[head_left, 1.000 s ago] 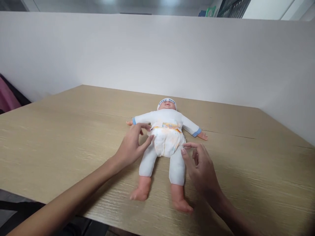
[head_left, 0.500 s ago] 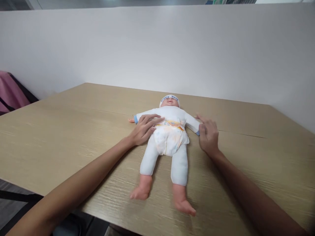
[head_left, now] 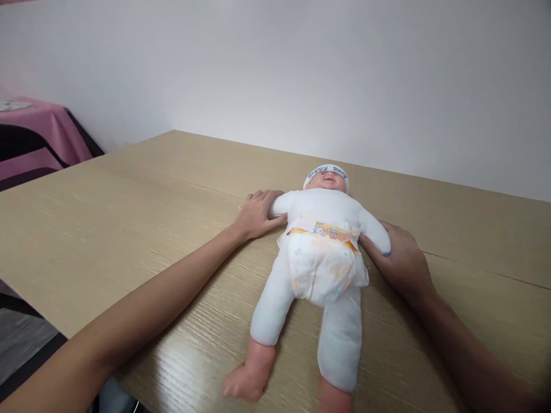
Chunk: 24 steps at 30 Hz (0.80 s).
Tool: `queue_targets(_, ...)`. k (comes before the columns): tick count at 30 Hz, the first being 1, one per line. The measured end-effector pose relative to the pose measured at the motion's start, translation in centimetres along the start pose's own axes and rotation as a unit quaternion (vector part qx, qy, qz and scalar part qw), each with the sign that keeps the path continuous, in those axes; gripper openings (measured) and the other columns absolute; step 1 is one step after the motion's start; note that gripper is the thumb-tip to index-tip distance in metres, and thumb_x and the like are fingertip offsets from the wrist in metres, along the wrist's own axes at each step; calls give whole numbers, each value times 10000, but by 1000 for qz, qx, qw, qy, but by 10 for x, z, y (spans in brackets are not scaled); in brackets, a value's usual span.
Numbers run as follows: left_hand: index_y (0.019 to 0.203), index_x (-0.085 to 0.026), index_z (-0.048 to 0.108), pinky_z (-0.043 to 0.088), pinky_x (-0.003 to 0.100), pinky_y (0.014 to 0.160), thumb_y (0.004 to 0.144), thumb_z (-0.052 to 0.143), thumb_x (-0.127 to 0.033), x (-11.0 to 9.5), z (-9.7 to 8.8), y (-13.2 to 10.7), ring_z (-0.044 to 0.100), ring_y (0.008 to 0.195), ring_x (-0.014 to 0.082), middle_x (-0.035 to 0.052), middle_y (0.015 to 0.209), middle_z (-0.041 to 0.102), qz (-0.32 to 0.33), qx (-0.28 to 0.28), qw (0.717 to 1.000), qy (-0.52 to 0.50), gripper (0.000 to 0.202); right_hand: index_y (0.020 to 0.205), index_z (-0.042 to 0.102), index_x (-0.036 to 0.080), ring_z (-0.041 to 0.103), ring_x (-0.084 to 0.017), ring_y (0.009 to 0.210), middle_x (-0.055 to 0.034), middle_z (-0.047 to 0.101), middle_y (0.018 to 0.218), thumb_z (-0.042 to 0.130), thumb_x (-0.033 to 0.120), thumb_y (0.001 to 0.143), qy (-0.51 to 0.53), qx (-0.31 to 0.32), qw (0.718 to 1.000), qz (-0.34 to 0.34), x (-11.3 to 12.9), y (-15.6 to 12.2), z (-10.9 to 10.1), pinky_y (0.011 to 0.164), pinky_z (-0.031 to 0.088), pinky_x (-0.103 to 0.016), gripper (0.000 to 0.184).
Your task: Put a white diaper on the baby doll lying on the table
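Observation:
A baby doll (head_left: 325, 201) in a white cloth suit and a "Happy Baby" headband lies on its back, feet toward me. Around its hips is a white diaper (head_left: 318, 267) with an orange patterned waistband. My left hand (head_left: 258, 213) is wrapped round the doll's sleeve at the left, fingers over it and thumb below, by the armpit. At the other side, my right hand (head_left: 402, 261) grips the opposite sleeve, its thumb under the arm near the waist. The fingers of my right hand are mostly hidden behind that sleeve.
The doll rests on a wooden table (head_left: 150, 201) with a seam across it. A pale wall (head_left: 275, 74) rises behind the table. To the left stand a pink-covered surface (head_left: 60, 126) and a black chair back (head_left: 21, 143).
My left hand has gone from the waistband to the doll's left-side sleeve. My right hand has closed on the other sleeve. The doll appears larger and farther right, as the view has shifted.

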State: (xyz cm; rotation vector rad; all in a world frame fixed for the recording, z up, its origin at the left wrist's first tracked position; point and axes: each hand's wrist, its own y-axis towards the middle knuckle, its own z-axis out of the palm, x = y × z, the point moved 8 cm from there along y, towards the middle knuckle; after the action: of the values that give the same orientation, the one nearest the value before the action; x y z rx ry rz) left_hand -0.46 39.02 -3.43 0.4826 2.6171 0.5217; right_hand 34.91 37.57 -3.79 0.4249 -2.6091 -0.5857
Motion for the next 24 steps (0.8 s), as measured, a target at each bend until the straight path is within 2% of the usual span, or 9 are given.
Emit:
queue_targets(5, 1487, -229, 613, 445, 510, 1095, 993, 613, -584, -1, 1, 1, 648, 1185, 357, 115, 1322, 755, -11, 2, 1000, 6, 608, 1328, 712, 195, 696, -418, 1158, -175, 774, 1281, 515, 759, 1013, -9, 19, 999, 42, -5, 1, 1, 971, 551, -558, 676)
queue_targets(10, 1439, -210, 613, 478, 503, 1041, 955, 652, -529, -1, 1, 2, 669, 1121, 363, 127, 1253, 769, -12, -5, 999, 37, 582, 1274, 737, 204, 712, -424, 1115, -173, 796, 1226, 527, 739, 1011, -6, 12, 999, 37, -4, 1, -2, 943, 551, -549, 632)
queue_targets(14, 1381, -181, 622, 495, 500, 1033, 967, 647, -516, -5, 2, 3, 695, 1119, 376, 154, 1230, 776, -20, -15, 998, 59, 532, 1293, 731, 215, 713, -416, 1105, -166, 799, 1230, 525, 659, 1027, -11, -4, 999, 44, 11, -2, -3, 915, 550, -525, 557)
queue_targets(17, 1293, -178, 640, 527, 482, 974, 950, 682, -500, -12, 0, 1, 721, 1086, 378, 163, 1181, 791, -73, -24, 996, 39, 473, 1223, 737, 208, 714, -398, 1029, -191, 798, 1174, 491, 576, 1047, -33, 8, 996, 80, 30, -6, -2, 840, 535, -488, 476)
queue_targets(20, 1200, -197, 644, 547, 431, 832, 912, 732, -481, -24, -16, -11, 744, 1014, 359, 149, 1147, 807, -150, -33, 987, -39, 414, 1103, 742, 229, 725, -367, 905, -179, 812, 1047, 481, 547, 1036, -25, 30, 992, 122, 46, -15, -12, 734, 510, -433, 416)
queue_targets(22, 1134, -228, 641, 537, 391, 763, 872, 778, -486, -38, -36, -28, 748, 987, 336, 110, 1131, 814, -189, -36, 976, -102, 393, 1085, 749, 248, 733, -355, 840, -146, 827, 991, 505, 579, 1007, 8, 35, 991, 129, 53, -24, -30, 679, 500, -407, 419)
queue_targets(24, 1083, -252, 635, 524, 363, 722, 818, 836, -516, -60, -61, -57, 746, 971, 319, 69, 1104, 812, -212, -31, 965, -151, 424, 1144, 763, 259, 754, -357, 839, -121, 844, 997, 533, 614, 977, 51, 50, 989, 127, 56, -38, -53, 669, 519, -407, 455)
